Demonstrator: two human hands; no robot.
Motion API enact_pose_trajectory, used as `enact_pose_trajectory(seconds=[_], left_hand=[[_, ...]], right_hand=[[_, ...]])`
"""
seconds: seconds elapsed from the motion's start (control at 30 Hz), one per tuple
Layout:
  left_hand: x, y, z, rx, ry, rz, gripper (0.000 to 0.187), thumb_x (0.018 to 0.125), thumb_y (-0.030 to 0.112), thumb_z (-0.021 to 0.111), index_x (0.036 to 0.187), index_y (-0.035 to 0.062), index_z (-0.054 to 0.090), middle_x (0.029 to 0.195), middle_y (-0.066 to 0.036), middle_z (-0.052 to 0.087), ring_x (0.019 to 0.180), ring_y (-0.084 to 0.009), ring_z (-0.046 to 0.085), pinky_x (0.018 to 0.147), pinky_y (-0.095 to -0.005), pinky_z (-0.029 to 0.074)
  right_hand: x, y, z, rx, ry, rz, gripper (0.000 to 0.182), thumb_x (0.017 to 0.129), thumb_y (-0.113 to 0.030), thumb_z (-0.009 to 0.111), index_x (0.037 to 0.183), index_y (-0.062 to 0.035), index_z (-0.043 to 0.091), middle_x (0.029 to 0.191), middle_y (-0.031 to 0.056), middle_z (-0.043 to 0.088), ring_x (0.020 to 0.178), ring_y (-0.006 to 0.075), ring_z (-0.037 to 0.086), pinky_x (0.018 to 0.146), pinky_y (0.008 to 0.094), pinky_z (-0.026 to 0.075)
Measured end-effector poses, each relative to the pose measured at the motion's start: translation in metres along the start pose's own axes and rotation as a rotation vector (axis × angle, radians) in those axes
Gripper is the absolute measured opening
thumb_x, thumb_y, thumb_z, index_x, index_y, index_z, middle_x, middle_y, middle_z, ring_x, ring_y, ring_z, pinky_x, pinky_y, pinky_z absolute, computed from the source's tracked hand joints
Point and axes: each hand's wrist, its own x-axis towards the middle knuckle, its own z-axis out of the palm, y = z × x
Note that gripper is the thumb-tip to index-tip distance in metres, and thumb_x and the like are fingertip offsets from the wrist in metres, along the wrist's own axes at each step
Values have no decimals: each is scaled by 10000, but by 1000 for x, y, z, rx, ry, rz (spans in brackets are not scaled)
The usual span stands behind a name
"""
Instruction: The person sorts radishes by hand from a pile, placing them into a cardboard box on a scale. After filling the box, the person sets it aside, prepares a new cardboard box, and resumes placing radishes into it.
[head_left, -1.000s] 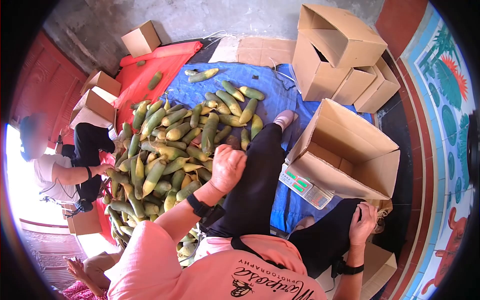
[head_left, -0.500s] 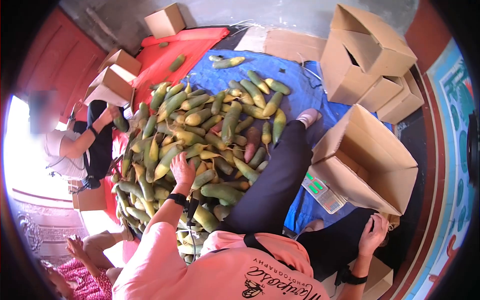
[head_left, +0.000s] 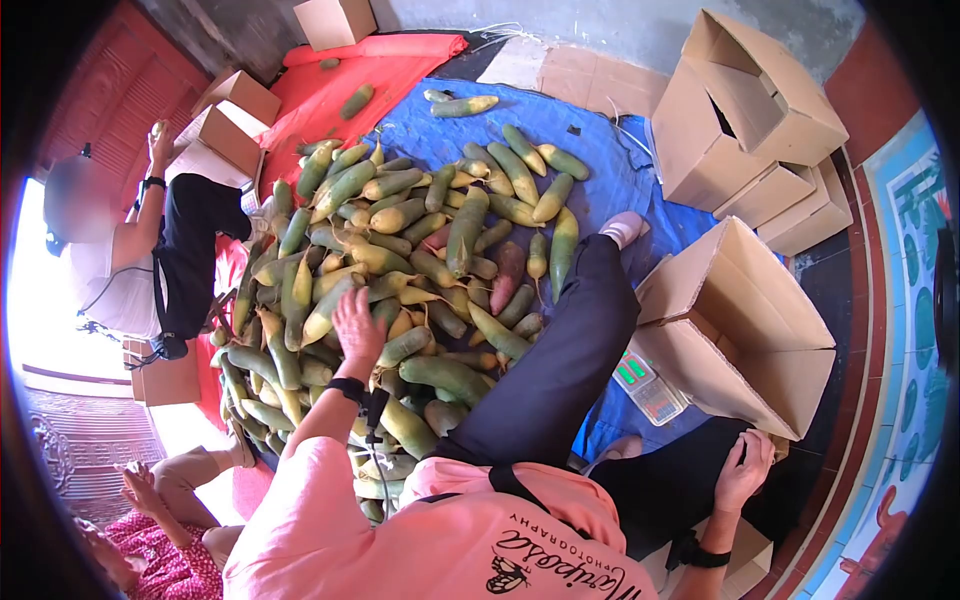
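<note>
With its grip spread flat on the heap of green radishes (head_left: 400, 260), the left hand (head_left: 355, 322) risked rolling loose ones off the blue tarp (head_left: 600, 170); the right hand (head_left: 745, 470) rested open on the knee.

You were at a produce packing spot, green-yellow vegetables (head_left: 400, 260) heaped on a blue tarp (head_left: 600, 170), open cardboard boxes (head_left: 745, 110), a weighing scale (head_left: 648, 385) alongside.

Dozens of radishes (head_left: 400, 250), eight cardboard boxes (head_left: 745, 320), one scale (head_left: 648, 385)
</note>
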Motion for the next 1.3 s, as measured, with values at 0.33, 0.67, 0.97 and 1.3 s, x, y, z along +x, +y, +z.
enact_pose_trajectory(seconds=[0.33,0.67,0.97,1.3], left_hand=[[31,103,59,-204,-81,162,654,743,267,720,1311,104,438,1297,-119,496,1254,-313,411,1045,-466,310],[91,155,112,-118,-304,-108,789,756,370,739,1388,113,343,1333,-120,468,1219,-302,463,989,-517,363],[109,163,116,30,-479,-100,1032,746,328,768,1503,136,94,1299,-162,434,1189,-293,484,934,-403,454],[103,113,94,-1515,-678,-737,513,901,259,579,1352,68,425,1177,-116,568,1003,-262,582,854,-403,517]], right_hand=[[0,0,0,-23,-18,-29,97,779,12,591,872,9,620,951,134,613,887,320,568,834,404,454],[6,-3,0,-46,-39,-11,103,771,14,587,867,-11,612,948,130,602,886,315,562,825,408,451],[12,-8,-1,-40,-76,28,118,756,18,600,866,-22,603,951,129,592,875,320,554,811,407,445],[11,-10,-3,-10,-50,38,91,761,16,594,849,-7,600,933,141,596,875,326,553,809,405,446]])
